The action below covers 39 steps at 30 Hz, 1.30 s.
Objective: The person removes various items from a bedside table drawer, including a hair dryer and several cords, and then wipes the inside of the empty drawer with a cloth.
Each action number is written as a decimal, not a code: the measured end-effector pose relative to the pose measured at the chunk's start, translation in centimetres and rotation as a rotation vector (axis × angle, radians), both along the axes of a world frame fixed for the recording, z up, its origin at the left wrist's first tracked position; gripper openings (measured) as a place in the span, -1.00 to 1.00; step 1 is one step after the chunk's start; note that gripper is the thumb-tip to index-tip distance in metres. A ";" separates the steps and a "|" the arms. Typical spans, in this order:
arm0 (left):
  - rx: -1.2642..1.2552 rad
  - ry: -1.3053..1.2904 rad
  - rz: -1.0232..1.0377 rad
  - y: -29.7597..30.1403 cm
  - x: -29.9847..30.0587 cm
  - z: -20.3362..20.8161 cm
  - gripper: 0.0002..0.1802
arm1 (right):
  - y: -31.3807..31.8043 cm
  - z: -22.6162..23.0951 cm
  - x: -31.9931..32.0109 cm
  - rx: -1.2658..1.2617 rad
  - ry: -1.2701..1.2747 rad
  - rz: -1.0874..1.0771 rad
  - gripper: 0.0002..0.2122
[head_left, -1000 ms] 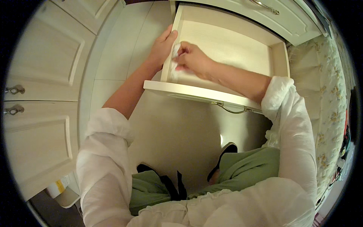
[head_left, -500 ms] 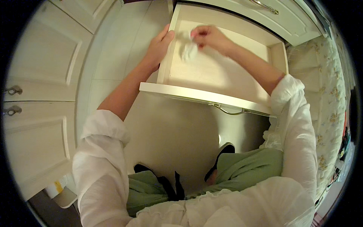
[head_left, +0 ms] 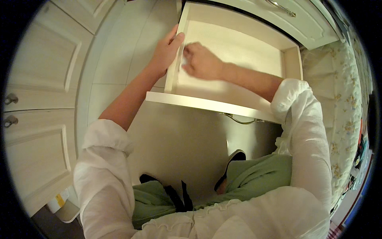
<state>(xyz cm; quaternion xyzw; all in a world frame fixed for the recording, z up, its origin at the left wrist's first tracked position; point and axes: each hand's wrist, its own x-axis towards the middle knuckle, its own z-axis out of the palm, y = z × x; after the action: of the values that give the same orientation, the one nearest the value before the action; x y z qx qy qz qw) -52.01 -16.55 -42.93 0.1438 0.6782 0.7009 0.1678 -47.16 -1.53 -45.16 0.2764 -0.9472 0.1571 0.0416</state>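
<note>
A pale wooden drawer is pulled out, and its bottom shows bare around my right arm. My left hand grips the drawer's left side wall from outside, thumb over the top edge. Inside the drawer, close to that same wall, my right hand is curled with the fingers bent and smeared by motion. What it holds is mostly hidden behind the fingers now; the earlier frame shows a white crumpled cloth under them.
Cream cabinet doors with knobs stand on the left. A white drawer front with a metal handle is beyond the open drawer. Floral fabric hangs on the right. My feet rest on the tiled floor below.
My right hand has moved left and slightly nearer, up to the drawer's left wall. The white cloth seen under it before is now mostly out of sight. My left hand keeps its grip.
</note>
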 end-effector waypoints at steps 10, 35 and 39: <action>0.069 -0.026 -0.104 0.0 -0.4 0.0 -0.25 | 1.1 -0.2 1.7 0.098 0.337 0.193 -0.72; 0.061 0.010 -0.027 0.5 0.4 0.7 -0.26 | 4.9 0.0 -6.1 0.163 0.375 -0.052 -0.82; 0.020 -0.034 -0.067 0.6 0.1 0.7 -0.25 | 6.0 -0.9 -9.1 0.167 0.365 -0.088 -0.87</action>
<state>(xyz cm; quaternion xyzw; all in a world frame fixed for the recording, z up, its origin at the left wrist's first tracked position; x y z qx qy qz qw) -51.87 -15.92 -42.22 0.1562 0.6628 0.7041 0.2014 -56.27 4.44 -46.02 0.2612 -0.9448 0.0235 0.1964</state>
